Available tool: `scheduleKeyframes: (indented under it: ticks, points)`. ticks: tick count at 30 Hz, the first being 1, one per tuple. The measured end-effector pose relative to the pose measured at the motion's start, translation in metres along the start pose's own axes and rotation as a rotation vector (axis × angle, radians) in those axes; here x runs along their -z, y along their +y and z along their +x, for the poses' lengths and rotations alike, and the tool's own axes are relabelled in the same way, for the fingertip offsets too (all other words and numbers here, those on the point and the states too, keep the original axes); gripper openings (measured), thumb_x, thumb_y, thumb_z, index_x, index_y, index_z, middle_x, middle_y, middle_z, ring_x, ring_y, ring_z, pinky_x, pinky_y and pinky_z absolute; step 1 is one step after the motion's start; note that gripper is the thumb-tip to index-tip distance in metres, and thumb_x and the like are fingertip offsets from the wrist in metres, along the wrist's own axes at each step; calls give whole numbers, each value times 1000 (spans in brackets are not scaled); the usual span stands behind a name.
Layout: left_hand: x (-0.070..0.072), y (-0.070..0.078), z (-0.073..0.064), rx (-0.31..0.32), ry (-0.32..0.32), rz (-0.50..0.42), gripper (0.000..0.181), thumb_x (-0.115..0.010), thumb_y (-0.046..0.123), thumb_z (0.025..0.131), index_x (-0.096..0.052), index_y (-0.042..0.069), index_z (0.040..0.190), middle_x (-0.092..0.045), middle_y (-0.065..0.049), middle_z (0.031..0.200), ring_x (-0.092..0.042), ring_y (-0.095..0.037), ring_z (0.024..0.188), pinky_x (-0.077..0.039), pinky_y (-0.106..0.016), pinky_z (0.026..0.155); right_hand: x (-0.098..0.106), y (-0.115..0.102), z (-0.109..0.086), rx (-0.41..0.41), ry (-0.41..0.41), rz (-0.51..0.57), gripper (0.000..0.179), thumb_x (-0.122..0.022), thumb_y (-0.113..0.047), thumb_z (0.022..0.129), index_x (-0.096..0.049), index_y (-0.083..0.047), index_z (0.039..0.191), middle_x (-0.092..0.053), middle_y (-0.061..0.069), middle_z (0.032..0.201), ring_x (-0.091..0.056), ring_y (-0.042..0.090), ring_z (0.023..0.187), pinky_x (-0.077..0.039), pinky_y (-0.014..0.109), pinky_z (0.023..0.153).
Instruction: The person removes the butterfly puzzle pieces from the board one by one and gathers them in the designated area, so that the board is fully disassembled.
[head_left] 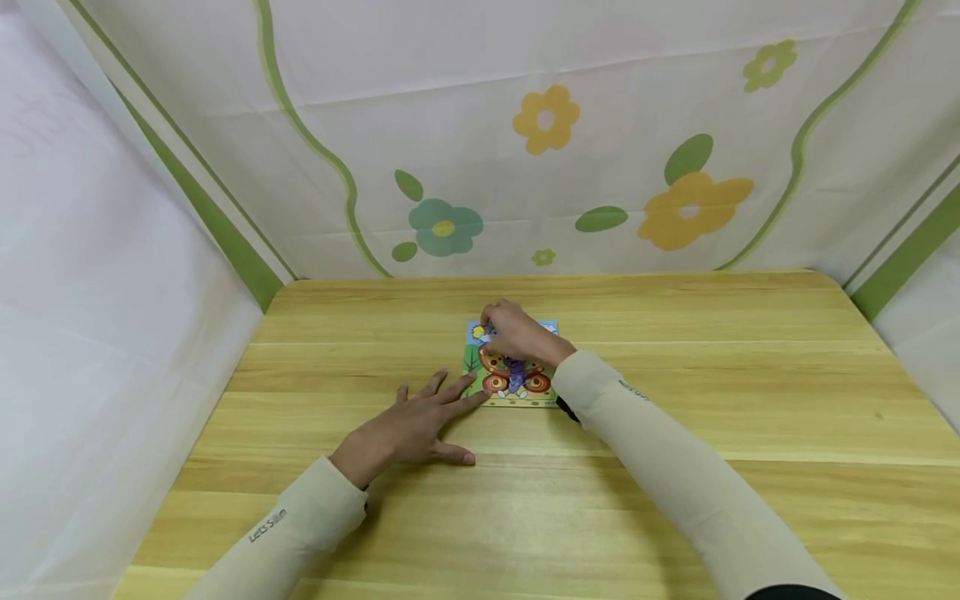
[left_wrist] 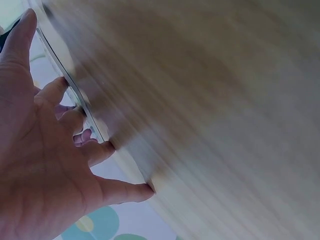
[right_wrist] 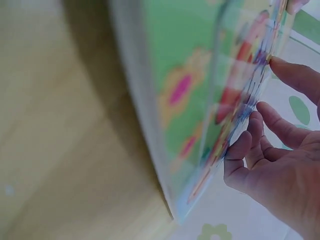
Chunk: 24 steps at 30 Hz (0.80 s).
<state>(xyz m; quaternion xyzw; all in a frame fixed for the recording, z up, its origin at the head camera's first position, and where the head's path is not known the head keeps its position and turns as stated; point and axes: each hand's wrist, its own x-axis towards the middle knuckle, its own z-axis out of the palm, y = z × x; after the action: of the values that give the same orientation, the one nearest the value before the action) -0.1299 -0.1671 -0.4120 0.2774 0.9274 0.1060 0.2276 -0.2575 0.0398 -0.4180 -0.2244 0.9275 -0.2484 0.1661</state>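
Probably light and stiff, the butterfly board (head_left: 525, 402) suits edge holds; our splayed left hand (head_left: 412, 425) grips nothing; our right hand's (head_left: 517, 333) grip we can't tell.

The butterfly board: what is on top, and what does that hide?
In the head view, the right hand is over the upper part of the butterfly board; the left hand overlaps its lower left edge. Whatever lies beneath them is covered.

L slv (head_left: 300, 529) & R slv (head_left: 675, 467): beige, dk lettering (head_left: 267, 526) on L, approx. "Lets Slim"; R's mark (head_left: 634, 390) too blurry. Blk bit (head_left: 567, 409) at R cuff; blk edge (head_left: 793, 592) up R arm.
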Motion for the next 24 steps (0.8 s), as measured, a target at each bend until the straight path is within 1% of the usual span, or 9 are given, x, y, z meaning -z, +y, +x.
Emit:
scheduleKeyframes:
  ticks: [7,14,20,24]
  points:
    - [0,-1,1,7,-7,4,91,-66,68,91,-23,41,167,-5,7,178,-6,-42,163,-17,-84,115,0,2,2,-1,-8,39,43,-76,-19,98,-62,-2,135,-55,18,140,-51,35,132,-49,48,107]
    - [-1,0,2,4,-17,-10,91,-66,68,92,-21,42,167,-5,8,178,-4,-40,164,-14,-83,117,-2,9,3,8,-9,48,42,-76,-19,97,-62,-6,135,-55,16,141,-49,36,135,-48,49,109]
    - [-1,-1,1,8,-14,10,91,-65,69,92,-20,43,167,-4,9,178,-5,-40,164,-16,-83,116,-1,8,4,45,-3,52,40,-76,-18,97,-63,-6,133,-56,17,137,-49,37,134,-48,50,108]
    - [-1,-1,1,2,-8,6,90,-65,67,93,-21,42,167,-5,8,178,-6,-40,164,-16,-83,116,1,8,2,60,-10,57,42,-76,-16,97,-62,-5,135,-56,17,136,-49,36,132,-48,51,107]
